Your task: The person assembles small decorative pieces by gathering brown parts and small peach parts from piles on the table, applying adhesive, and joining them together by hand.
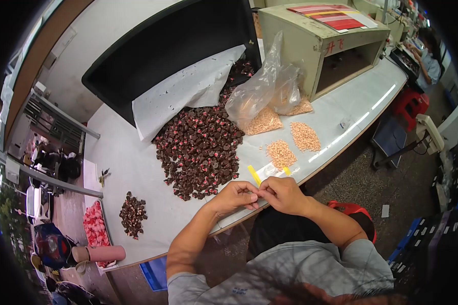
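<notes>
My left hand point(235, 197) and my right hand point(286, 195) meet over the table's near edge, both with thumb and fingers pinched together. Whatever sits between the fingertips is too small to make out. Just beyond them lies a whitish piece with two yellow strips point(254, 175). Past that are two small heaps of pale peach-coloured bits, a nearer heap point(281, 155) and a farther heap point(305, 136). Left of these spreads a large pile of dark brown small parts with pink spots point(201, 150), its near end close to my left hand.
Behind the pile, a black bin point(163, 56) lies tipped with a white sheet point(188, 91). Clear plastic bags point(262, 96) of peach bits lean near a metal box point(315, 46). At left are a small dark pile point(133, 216), pink pieces point(94, 223) and a pink bottle point(99, 253). A co-worker point(428, 63) sits far right.
</notes>
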{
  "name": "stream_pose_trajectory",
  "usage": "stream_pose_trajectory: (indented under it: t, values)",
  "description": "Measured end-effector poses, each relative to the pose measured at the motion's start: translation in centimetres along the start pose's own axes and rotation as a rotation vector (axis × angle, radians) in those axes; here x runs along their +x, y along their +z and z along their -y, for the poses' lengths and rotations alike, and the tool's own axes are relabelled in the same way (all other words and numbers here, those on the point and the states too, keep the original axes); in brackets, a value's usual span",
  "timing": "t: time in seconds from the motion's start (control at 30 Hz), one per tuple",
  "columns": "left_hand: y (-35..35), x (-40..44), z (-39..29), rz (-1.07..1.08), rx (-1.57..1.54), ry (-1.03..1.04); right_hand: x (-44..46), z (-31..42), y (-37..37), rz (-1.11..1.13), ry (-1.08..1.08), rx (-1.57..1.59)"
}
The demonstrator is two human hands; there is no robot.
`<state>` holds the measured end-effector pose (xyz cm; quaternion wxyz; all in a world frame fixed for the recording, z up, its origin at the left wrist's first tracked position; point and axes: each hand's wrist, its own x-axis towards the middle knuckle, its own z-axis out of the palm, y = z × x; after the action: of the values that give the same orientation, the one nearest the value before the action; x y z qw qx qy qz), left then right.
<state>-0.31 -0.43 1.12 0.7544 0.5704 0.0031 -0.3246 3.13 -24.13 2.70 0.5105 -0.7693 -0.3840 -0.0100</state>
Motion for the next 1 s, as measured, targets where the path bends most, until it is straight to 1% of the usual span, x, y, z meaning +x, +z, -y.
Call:
stream_pose_trajectory:
  t: [0.07,0.17,0.27,0.37,0.47,0.57,0.7,0.8,1.0]
  values:
    - [0.2,0.1,-0.1,-0.003,0.002,-0.003,-0.3,0.2,0.2,0.001,0.04,0.008]
    - [0.1,0.0,0.1,-0.012,-0.004,0.0,-0.5,-0.1,0.5,-0.009,0.043,0.03]
    - [0.2,0.1,0.0,-0.014,-0.012,0.002,-0.7,-0.2,0.9,-0.079,-0.051,-0.021]
    - [0.1,0.3,0.0,-0.037,-0.029,0.006,-0.8,0.0,0.9,-0.095,-0.083,-0.067]
    - [0.0,0.2,0.1,-0.035,-0.019,0.002,-0.7,0.3,0.1,-0.043,0.009,-0.005]
    - [0.4,-0.1,-0.3,-0.007,0.001,-0.019,-0.2,0.2,-0.9,0.017,0.031,0.062]
    - [0.3,0.0,0.1,0.044,0.032,-0.03,0.3,0.1,-1.1,0.132,-0.095,-0.045]
    - [0.3,0.1,0.1,0.052,0.034,-0.043,0.2,-0.4,-0.7,0.096,-0.165,-0.076]
    - [0.6,0.0,-0.2,0.045,0.043,-0.046,0.2,-0.5,-0.5,0.061,-0.204,-0.082]
